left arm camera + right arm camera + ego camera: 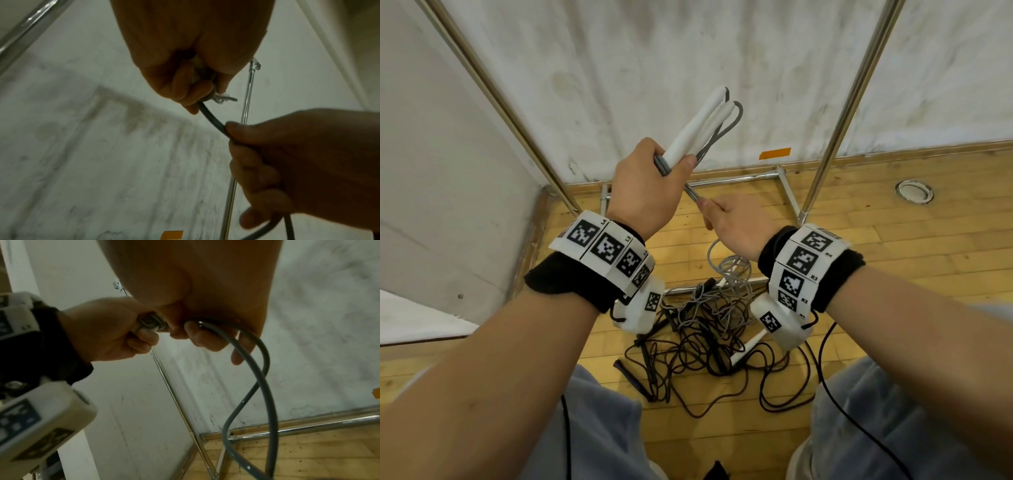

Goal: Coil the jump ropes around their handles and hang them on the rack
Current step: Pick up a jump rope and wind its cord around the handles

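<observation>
The left hand (645, 186) curls its fingers round the two white handles (700, 128), a couple of grey turns already trapped beneath them. The right hand (736, 222) pinches the grey rope (254, 363) just beside that fist, so winding looks barely begun. Next it must carry the slack (trailing to the rope pile (709, 322) on the floor) round the handles under tension; the rack (859, 80) waits behind.

Rack poles (839, 137) at 11 and 1 o'clock box in both hands, wall (654, 68) close behind at 12. Tangled rope pile (705, 325) clutters the floor at 6.
</observation>
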A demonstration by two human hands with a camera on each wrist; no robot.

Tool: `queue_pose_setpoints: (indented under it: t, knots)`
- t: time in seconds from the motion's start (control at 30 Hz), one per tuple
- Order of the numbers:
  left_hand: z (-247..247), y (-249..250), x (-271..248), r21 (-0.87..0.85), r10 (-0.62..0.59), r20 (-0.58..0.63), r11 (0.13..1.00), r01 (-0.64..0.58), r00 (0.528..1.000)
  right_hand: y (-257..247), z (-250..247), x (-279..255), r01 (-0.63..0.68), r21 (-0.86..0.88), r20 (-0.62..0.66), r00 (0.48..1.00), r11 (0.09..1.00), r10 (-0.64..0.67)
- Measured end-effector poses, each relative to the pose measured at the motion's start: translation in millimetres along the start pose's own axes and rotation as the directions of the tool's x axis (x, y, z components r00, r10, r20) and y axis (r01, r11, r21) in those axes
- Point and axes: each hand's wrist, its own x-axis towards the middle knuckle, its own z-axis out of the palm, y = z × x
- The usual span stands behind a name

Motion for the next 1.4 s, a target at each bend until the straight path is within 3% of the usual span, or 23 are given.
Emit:
queue_pose_setpoints:
  t: [0.17,0.33,0.47,0.57,0.67,0.83,0.97,1.1,1.23,1.4]
  knots:
    - [0,-16,5,0.056,-0.049,-0.012,0.997,0.05,0.999,-7,-1,-1,0.05,-0.031,0.011,0.999,0.998,-0.05]
    - [12,-32,-1,0.175,-0.033,0.144,0.985,0.008,0.989,-16,-6,-4,0.071,0.001,0.033,0.997,0.997,-0.071]
    - [17,-35,-1,0.153,-0.078,0.206,0.987,0.047,0.975,-18,-7,-4,0.041,0.024,0.046,0.998,0.999,-0.042]
    - [16,-35,-1,0.149,-0.07,0.243,0.988,0.034,0.967,-17,-15,1,-0.012,0.138,0.024,1.0,0.99,0.009]
    - [15,-34,-7,0.08,-0.034,0.356,0.997,0.006,0.934,-15,-24,4,-0.078,0.28,0.045,0.997,0.957,0.068]
    - [8,-38,-8,-0.028,0.005,0.438,1.0,0.008,0.899,-19,-23,7,-0.038,0.165,0.103,0.994,0.986,0.021]
    - [10,-35,-13,0.174,0.038,0.435,0.977,-0.126,0.9,-23,-23,3,-0.022,0.216,0.104,0.995,0.976,-0.001]
    - [21,-29,-14,0.385,-0.013,0.416,0.908,-0.163,0.909,-25,-9,-6,0.055,0.086,0.134,0.989,0.995,-0.066]
    - [26,-36,-14,0.438,-0.055,0.401,0.888,-0.138,0.914,-14,-9,-10,0.139,-0.06,0.085,0.987,0.988,-0.134]
    - [29,-40,-17,0.508,-0.086,0.402,0.849,-0.144,0.912,3,-18,-6,0.221,-0.405,0.03,0.973,0.887,-0.229]
